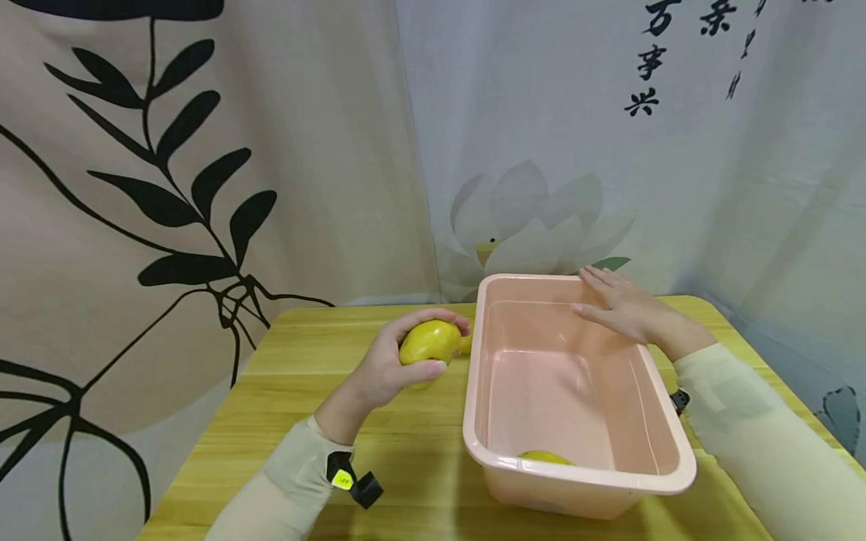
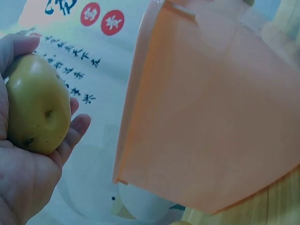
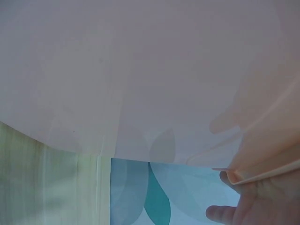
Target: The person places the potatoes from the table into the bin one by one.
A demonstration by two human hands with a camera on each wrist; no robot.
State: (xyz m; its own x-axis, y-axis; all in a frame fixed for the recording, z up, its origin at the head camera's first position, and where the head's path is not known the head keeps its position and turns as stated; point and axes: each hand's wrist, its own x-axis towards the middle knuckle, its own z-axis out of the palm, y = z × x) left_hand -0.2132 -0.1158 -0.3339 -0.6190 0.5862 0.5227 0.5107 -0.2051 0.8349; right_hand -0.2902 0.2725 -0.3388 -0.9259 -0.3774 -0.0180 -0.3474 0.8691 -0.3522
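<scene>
My left hand (image 1: 389, 361) grips a smooth yellow potato (image 1: 429, 342), fingers and thumb curled round it. It is just left of the pink plastic basin (image 1: 476, 376), above the wooden table. In the left wrist view small dimples and dark specks mark the potato (image 2: 40, 105). At the basin's far right corner my right hand (image 1: 625, 308) holds the rim, thumb inside, fingertips over the outer edge. Only part of that hand (image 3: 262, 201) shows in the right wrist view. Inside the basin another yellow piece (image 1: 544, 456) peeks over the near rim, mostly hidden.
Behind the left fingertips, a further yellow thing (image 1: 466, 344) is partly hidden on the wooden table (image 1: 352, 330). A printed curtain (image 1: 325, 150) hangs right behind the table's back edge. Each wrist wears a small black device (image 1: 352, 477).
</scene>
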